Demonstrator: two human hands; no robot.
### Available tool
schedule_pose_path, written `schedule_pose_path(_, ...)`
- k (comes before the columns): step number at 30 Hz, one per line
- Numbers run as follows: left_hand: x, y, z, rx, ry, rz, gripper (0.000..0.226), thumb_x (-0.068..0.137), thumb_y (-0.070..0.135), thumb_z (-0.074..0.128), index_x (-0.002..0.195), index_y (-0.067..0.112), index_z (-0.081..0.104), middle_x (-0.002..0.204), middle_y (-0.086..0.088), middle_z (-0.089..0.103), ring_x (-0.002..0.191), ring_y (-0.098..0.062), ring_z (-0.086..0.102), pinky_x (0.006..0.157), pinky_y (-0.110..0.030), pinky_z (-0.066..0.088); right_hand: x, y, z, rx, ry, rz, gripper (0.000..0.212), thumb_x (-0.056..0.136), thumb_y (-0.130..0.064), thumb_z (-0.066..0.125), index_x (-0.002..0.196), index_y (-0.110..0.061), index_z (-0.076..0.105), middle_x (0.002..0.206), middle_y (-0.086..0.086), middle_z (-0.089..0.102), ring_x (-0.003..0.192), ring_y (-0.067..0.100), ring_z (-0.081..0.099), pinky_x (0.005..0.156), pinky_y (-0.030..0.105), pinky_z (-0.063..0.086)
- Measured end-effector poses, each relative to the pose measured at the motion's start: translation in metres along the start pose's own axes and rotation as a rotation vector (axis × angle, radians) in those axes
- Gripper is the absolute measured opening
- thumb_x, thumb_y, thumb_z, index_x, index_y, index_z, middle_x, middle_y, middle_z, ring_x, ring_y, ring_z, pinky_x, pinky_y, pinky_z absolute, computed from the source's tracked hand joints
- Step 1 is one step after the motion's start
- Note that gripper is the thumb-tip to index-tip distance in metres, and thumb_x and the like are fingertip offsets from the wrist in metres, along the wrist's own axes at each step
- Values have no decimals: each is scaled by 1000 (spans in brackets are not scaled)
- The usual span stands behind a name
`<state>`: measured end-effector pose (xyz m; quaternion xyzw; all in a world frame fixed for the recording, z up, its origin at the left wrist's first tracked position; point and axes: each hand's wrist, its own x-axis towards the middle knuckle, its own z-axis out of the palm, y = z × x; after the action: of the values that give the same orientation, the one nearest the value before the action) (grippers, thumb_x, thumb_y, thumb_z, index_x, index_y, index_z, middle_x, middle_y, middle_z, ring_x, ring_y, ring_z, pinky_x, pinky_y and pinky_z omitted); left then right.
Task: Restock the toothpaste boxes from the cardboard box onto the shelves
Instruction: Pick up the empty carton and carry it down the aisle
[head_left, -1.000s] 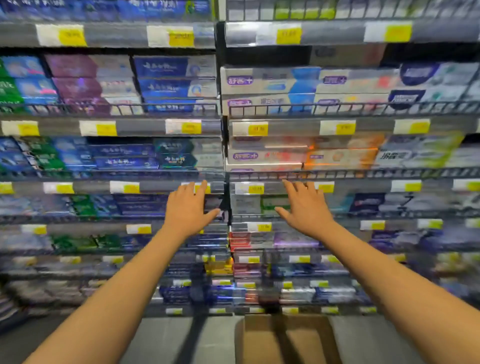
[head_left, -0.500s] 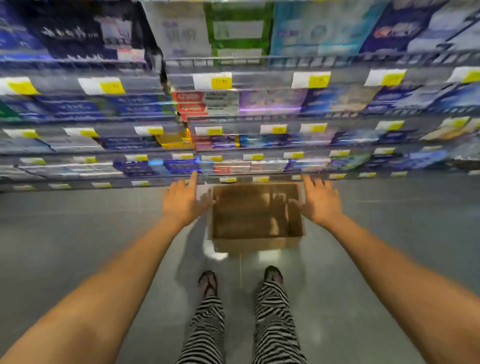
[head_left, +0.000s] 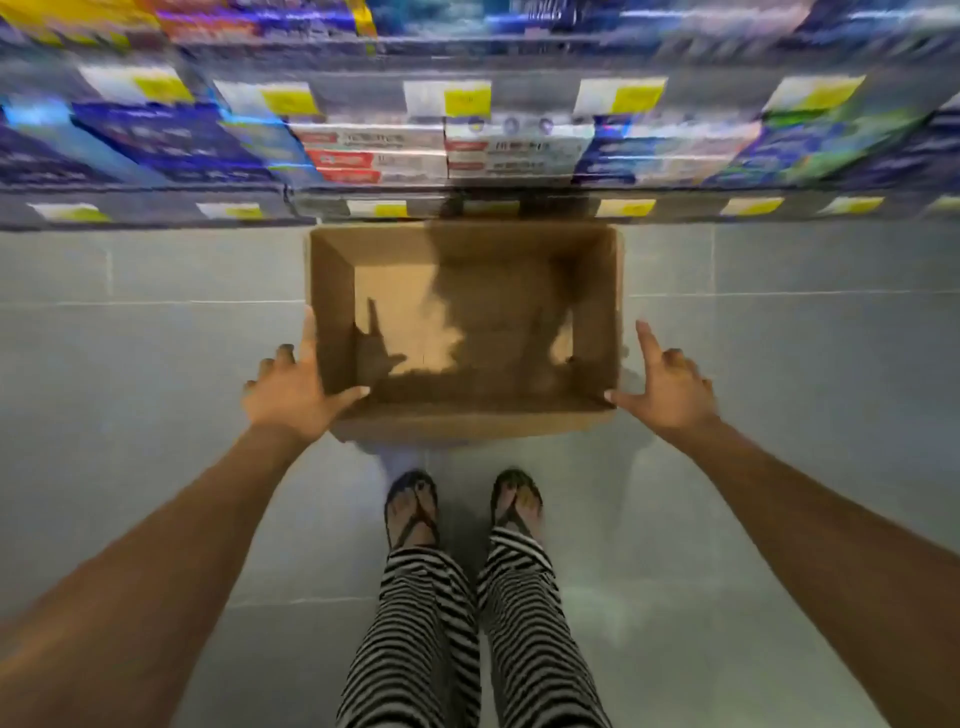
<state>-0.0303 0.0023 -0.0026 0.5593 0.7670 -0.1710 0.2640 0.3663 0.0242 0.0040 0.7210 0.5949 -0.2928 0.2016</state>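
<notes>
An open brown cardboard box (head_left: 467, 423) stands on the floor in front of the bottom shelf. Inside it I see only bare cardboard and shadows. My left hand (head_left: 291, 395) is at the box's near left corner, fingers spread, thumb lying over the rim and index finger along the outside of the left wall. My right hand (head_left: 670, 389) is at the near right corner, thumb tip touching the rim, index finger straight and clear of the wall. Red and white toothpaste boxes (head_left: 374, 156) fill the low shelf behind, blurred.
Shelves (head_left: 519, 96) with yellow price tags run across the top of the view, packed with blurred blue and green boxes. Grey floor tiles (head_left: 156, 364) lie on both sides of the box. My feet in sandals (head_left: 462, 509) stand just behind it.
The view has swung down from the shelves to the floor. Both hands dropped from shelf height to the near corners of the cardboard box, which now looks closer.
</notes>
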Motion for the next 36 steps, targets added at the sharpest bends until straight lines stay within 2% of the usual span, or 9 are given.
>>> schedule_pose_path(3,46,-4,45,-40,50,-45,117,72,62,66,146,33,-20,131,-24,44,112,-45,49,84,-55,46,45,0,49,125,13,13,105,79,-53,65,144,-39,-17,119,22,48,105,41,52,84,48,47)
schedule_pose_path(6,80,-15,80,-76,109,-99,117,74,55,69,145,34,-21,132,-25,43,109,-48,51,82,-58,47,79,-1,82,224,61,42,110,80,-46,67,139,-45,-25,121,19,47,105,40,54,85,49,48)
schedule_pose_path(11,98,-34,108,-177,188,-56,107,85,23,67,145,36,-21,112,-30,56,91,-49,60,76,-57,50,101,3,109,309,273,19,97,90,-15,57,143,-43,-19,112,22,56,96,40,58,82,48,47)
schedule_pose_path(15,90,-37,104,-228,209,-26,102,89,8,60,145,38,-20,99,-30,61,85,-49,60,76,-57,50,93,0,103,353,285,10,97,90,-5,50,139,-50,-21,110,20,58,94,39,58,84,49,47)
schedule_pose_path(19,65,-39,67,-249,191,-32,99,88,5,57,147,37,-15,89,-27,61,77,-46,60,73,-55,49,65,-11,63,314,258,12,104,85,2,53,141,-47,-20,108,21,58,91,35,58,82,46,47)
schedule_pose_path(23,16,-50,11,-309,195,-5,99,87,4,59,149,34,-12,97,-30,62,80,-46,61,75,-56,50,14,-27,0,291,234,-7,104,83,3,55,145,-41,-16,104,23,58,82,31,54,80,44,46)
schedule_pose_path(29,-87,-70,-89,-378,229,-19,100,83,0,61,151,28,-6,80,-28,61,69,-46,59,61,-45,45,-83,-52,-100,227,286,-121,109,71,10,58,149,-31,-7,92,25,60,77,42,59,65,37,42)
schedule_pose_path(33,-154,-80,-152,-395,228,-117,100,86,3,60,149,34,-12,94,-31,62,82,-47,61,72,-50,48,-138,-68,-156,206,301,-181,113,69,11,59,149,-31,-9,82,20,57,69,37,57,61,36,41)
schedule_pose_path(36,-200,-91,-182,-408,263,-151,99,88,5,56,146,38,-17,90,-28,62,78,-43,61,71,-49,49,-175,-80,-191,182,301,-231,112,70,9,59,148,-32,-10,78,16,52,64,33,52,58,34,36)
